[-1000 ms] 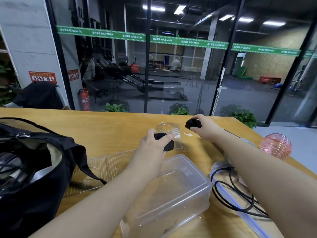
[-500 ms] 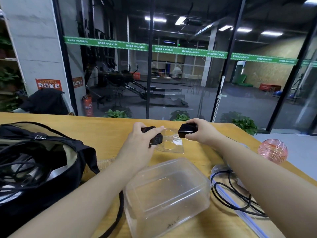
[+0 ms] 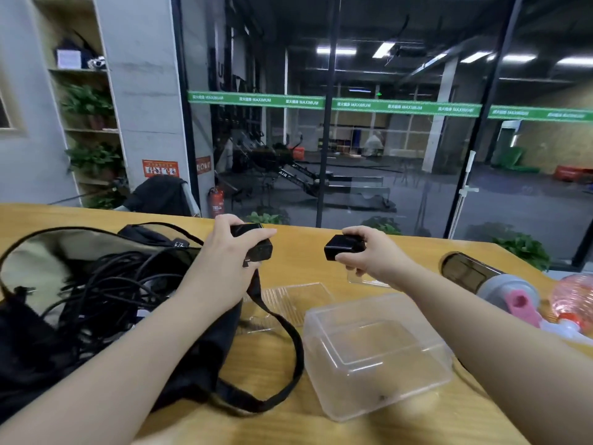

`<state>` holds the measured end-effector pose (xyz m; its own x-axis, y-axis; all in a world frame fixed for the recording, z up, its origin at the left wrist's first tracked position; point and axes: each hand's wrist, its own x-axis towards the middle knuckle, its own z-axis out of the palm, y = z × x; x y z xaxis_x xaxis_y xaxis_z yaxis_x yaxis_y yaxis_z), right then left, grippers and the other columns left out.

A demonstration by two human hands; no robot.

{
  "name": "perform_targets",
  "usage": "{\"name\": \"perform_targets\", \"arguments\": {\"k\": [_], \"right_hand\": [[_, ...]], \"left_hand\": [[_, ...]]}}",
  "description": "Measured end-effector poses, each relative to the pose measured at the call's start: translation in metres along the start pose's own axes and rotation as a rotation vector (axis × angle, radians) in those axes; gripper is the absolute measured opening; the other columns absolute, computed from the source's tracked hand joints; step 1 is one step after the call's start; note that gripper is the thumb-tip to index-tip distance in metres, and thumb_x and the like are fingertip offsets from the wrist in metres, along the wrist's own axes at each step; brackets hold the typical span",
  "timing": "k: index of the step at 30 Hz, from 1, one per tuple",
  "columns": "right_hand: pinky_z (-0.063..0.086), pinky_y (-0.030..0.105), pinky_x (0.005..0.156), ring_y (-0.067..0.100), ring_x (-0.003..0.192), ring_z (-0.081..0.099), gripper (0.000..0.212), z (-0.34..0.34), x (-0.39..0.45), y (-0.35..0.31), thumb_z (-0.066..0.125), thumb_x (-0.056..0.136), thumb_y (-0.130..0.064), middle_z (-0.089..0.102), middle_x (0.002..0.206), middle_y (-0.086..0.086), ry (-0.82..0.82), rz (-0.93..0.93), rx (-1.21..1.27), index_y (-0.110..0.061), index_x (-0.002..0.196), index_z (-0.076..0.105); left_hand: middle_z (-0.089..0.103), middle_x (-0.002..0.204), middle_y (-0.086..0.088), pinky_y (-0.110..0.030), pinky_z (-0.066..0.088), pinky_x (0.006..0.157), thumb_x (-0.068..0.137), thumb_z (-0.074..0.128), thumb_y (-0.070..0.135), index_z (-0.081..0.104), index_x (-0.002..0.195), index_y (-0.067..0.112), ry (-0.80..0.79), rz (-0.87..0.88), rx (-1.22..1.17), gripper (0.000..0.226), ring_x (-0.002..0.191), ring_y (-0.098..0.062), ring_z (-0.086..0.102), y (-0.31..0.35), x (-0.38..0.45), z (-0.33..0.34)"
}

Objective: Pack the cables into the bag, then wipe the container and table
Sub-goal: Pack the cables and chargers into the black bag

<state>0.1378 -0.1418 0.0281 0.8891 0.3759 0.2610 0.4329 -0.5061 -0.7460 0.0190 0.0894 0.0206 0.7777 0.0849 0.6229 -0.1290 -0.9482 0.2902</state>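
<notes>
Flanking the work area, a dark tumbler point(image 3: 465, 272) and pink fan point(image 3: 574, 293) lie right of the clear, rigid plastic container point(image 3: 375, 348). Left hand point(image 3: 224, 252) grips one black charger block point(image 3: 256, 247) above the open black bag point(image 3: 96, 300) holding tangled cables point(image 3: 106, 284); right hand point(image 3: 372, 255) pinches another charger point(image 3: 341, 247). Both hands have risen since earlier.

The left hand point(image 3: 224, 252) has carried its black charger point(image 3: 256, 244) over the bag point(image 3: 106, 284).
</notes>
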Motion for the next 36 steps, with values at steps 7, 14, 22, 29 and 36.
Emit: {"name": "perform_targets", "arguments": {"k": [7,14,22,29,36], "right_hand": [[0.037,0.009,0.051,0.012,0.079,0.054,0.058,0.033,-0.003,-0.029,0.074,0.080,-0.030,0.049,0.118,0.003,0.015,-0.114,-0.153,-0.020,0.132,0.049],[0.043,0.020,0.081,0.016,0.101,0.055,0.061,0.055,-0.006,-0.056,0.073,0.080,-0.030,0.047,0.123,0.003,0.024,-0.183,-0.149,-0.019,0.134,0.047],[0.039,0.019,0.085,0.010,0.103,0.050,0.060,0.075,-0.010,-0.088,0.073,0.081,-0.032,0.047,0.119,-0.003,-0.013,-0.251,-0.091,-0.021,0.134,0.047],[0.039,0.021,0.092,0.009,0.107,0.050,0.058,0.099,-0.009,-0.105,0.073,0.081,-0.031,0.046,0.121,-0.006,-0.076,-0.284,-0.011,-0.024,0.133,0.048],[0.042,0.014,0.076,0.008,0.099,0.046,0.072,0.128,-0.006,-0.132,0.069,0.082,-0.023,0.034,0.137,-0.001,-0.204,-0.285,0.010,-0.019,0.143,0.034]], "left_hand": [[0.030,0.124,-0.002,-0.037,0.044,0.095,0.083,0.068,0.019,0.046,0.129,0.046,-0.017,-0.114,0.119,0.058,0.112,-0.025,0.046,-0.055,-0.041,-0.039],[0.034,0.123,-0.008,-0.043,0.046,0.091,0.082,0.067,0.026,0.051,0.125,0.039,-0.050,-0.183,0.338,0.048,0.110,-0.033,0.046,-0.087,-0.060,-0.063],[0.028,0.115,0.000,-0.035,0.042,0.093,0.087,0.055,0.044,0.039,0.131,0.041,-0.228,-0.319,0.344,0.047,0.108,-0.024,0.041,-0.114,-0.058,-0.056],[0.027,0.132,-0.002,-0.037,0.034,0.101,0.094,0.041,0.041,0.024,0.140,0.036,-0.303,-0.376,0.296,0.050,0.124,-0.026,0.029,-0.136,-0.055,-0.040],[0.036,0.127,-0.004,-0.041,0.035,0.099,0.083,0.054,0.022,0.048,0.130,0.039,-0.084,-0.245,0.360,0.051,0.117,-0.028,0.029,-0.134,-0.052,-0.052]]}}
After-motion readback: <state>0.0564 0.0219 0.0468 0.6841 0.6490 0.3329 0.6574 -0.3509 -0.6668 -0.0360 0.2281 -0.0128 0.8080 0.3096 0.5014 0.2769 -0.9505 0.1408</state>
